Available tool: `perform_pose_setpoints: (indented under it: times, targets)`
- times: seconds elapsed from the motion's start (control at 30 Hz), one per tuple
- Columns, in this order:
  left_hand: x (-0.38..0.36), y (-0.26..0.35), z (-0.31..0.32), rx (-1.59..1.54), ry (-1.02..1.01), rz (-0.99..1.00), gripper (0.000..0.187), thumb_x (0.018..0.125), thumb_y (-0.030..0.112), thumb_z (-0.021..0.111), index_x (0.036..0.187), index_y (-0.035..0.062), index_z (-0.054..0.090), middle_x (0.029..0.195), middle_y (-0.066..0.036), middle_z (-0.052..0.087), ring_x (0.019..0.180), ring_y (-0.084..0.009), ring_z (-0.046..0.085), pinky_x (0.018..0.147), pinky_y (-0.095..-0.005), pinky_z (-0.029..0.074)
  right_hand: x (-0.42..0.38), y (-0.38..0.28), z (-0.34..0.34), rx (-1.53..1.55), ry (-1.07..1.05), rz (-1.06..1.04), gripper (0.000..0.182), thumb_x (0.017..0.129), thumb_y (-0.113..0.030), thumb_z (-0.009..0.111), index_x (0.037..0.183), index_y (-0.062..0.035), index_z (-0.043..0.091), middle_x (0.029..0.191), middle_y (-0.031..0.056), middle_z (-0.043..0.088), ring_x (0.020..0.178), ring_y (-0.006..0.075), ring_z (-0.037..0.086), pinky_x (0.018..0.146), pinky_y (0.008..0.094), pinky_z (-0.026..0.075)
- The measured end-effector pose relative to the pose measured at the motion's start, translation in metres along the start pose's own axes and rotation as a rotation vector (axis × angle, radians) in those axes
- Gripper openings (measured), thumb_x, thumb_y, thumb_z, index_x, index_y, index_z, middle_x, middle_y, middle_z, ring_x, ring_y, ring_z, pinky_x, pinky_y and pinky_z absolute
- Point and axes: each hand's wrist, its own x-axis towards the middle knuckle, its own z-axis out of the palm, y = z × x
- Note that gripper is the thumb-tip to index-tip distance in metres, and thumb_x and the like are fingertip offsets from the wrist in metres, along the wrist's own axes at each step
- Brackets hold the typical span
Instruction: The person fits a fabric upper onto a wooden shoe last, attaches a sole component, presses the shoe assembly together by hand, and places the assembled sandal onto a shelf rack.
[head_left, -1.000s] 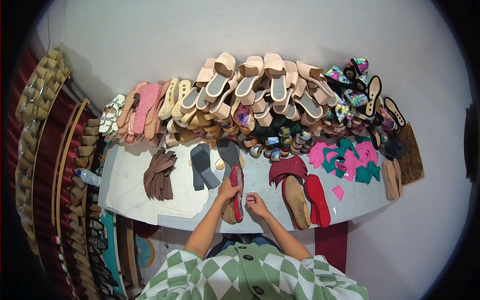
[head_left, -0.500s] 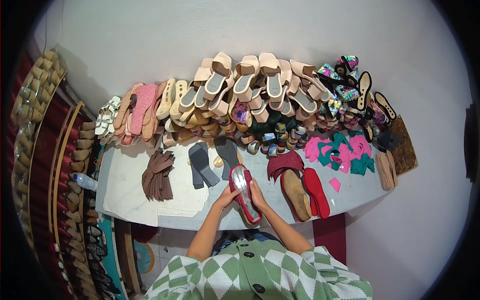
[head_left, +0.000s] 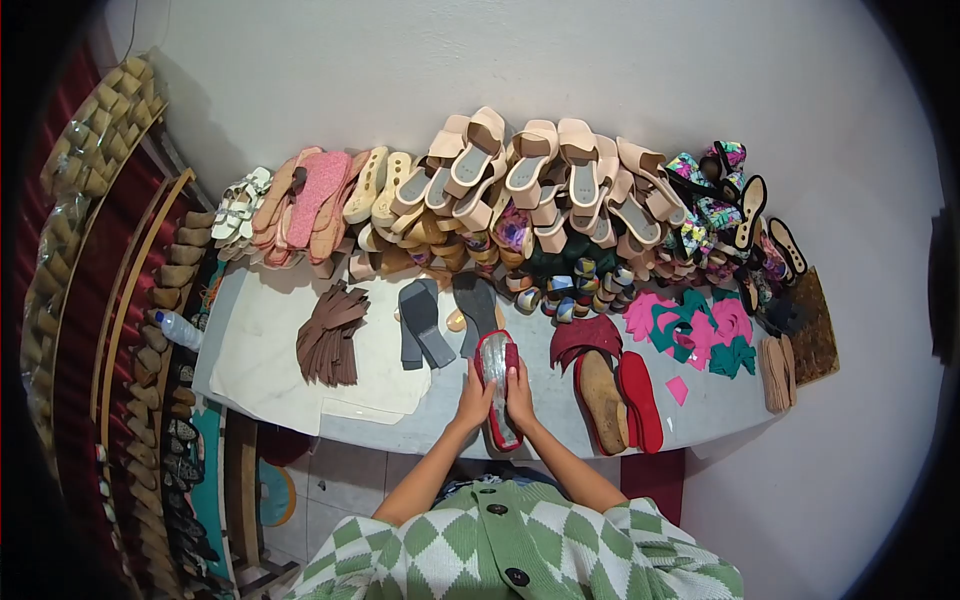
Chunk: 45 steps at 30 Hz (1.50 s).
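Between both hands, just over the table's front edge, is a red sandal (head_left: 496, 368) with a shiny, silvery middle and a dark red strap piece on its right side. My left hand (head_left: 473, 402) grips its left edge, the thumb lying over the shiny surface. From the opposite side my right hand (head_left: 519, 400) closes on the strap edge. Right of the hands lie a worn tan sole (head_left: 600, 402), a red sole (head_left: 640, 400) and a fan of dark red pieces (head_left: 586, 342). Dark grey soles (head_left: 425, 325) rest beyond my left hand.
Stacked beige heeled sandals (head_left: 535, 165) line the table's back. Brown strips (head_left: 334, 335) lie left on white sheeting (head_left: 265, 355); pink and green scraps (head_left: 690, 328) lie right. Racks of shoe lasts (head_left: 148, 400) and a plastic bottle (head_left: 178, 330) stand left. A wall (head_left: 820, 440) borders the right.
The camera view has turned slightly, shifting the table's contents rightward. Both hands still hold the sandal, now more upright, and my left hand's grip has shifted along its edge.
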Motion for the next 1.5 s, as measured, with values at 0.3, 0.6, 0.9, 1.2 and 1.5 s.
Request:
perform_pose_setpoints:
  times: [0.3,0.6,0.9,1.2,1.5]
  targets:
    - [-0.004,0.018,-0.002,0.028,-0.066,0.016,0.074,0.093,0.023,0.041,0.14,0.0001,-0.011,0.139,-0.034,0.022,0.128,-0.0433,0.029,0.106,-0.0403,0.025,0.0,0.008,-0.006,0.042,0.012,0.005,0.047,0.099,-0.03,0.03,0.137,-0.0029,0.027,0.134,0.0144,0.038,0.122,0.0239,0.039,0.102,0.0333,0.03]
    - [0.012,-0.003,-0.007,-0.268,-0.024,0.063,0.044,0.098,0.03,0.035,0.131,0.0015,0.037,0.122,-0.014,0.052,0.115,-0.0216,0.049,0.097,-0.0312,0.035,-0.002,0.014,-0.014,0.156,0.022,0.02,0.046,0.099,-0.03,0.03,0.138,-0.0045,0.026,0.134,0.0136,0.038,0.124,0.0231,0.037,0.103,0.0328,0.028]
    - [0.027,-0.036,0.025,-0.518,0.053,-0.048,0.044,0.099,0.035,0.028,0.121,0.0012,0.045,0.118,-0.013,0.051,0.11,-0.0197,0.048,0.096,-0.0306,0.035,-0.004,0.006,-0.011,0.114,0.048,0.023,0.049,0.099,-0.032,0.029,0.138,-0.0026,0.026,0.135,0.0132,0.036,0.124,0.0224,0.036,0.105,0.0323,0.026]
    - [0.027,-0.027,0.033,-0.493,0.056,-0.052,0.044,0.1,0.031,0.024,0.124,0.0012,0.044,0.115,-0.016,0.054,0.11,-0.0244,0.05,0.096,-0.0326,0.036,-0.011,-0.004,-0.006,-0.013,0.119,-0.003,0.048,0.099,-0.032,0.025,0.138,-0.0027,0.022,0.135,0.0161,0.036,0.125,0.0259,0.036,0.104,0.034,0.026]
    - [0.028,-0.007,0.01,-0.347,-0.003,-0.081,0.036,0.099,0.023,0.03,0.124,-0.0001,0.041,0.114,-0.015,0.054,0.106,-0.022,0.051,0.093,-0.0327,0.037,-0.01,-0.005,0.005,-0.217,0.154,-0.052,0.048,0.098,-0.027,0.03,0.136,0.0019,0.024,0.132,0.0217,0.037,0.124,0.0311,0.037,0.104,0.037,0.027]
